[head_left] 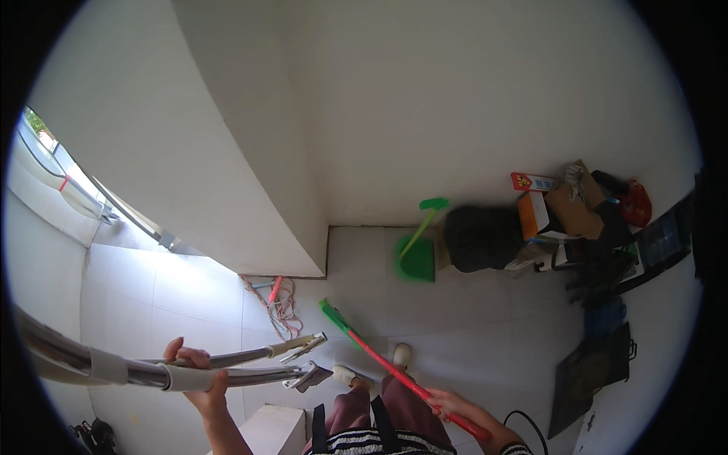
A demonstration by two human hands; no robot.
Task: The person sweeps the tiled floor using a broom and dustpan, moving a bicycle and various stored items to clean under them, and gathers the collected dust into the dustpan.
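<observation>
While the left hand (206,402) grips two chrome poles (262,374) and the right hand (449,406) grasps a red-handled tool (387,363) (broom-like green head (335,315) ahead of the feet (402,355)), the step looks like managing both, and the next move calls for steady grips.

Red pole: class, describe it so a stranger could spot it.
Start at the pale floor below the white wall. Over it, the person's right hand grips the pole. Unlike the silvery poles in the left hand, it is red with a green far end.
</observation>
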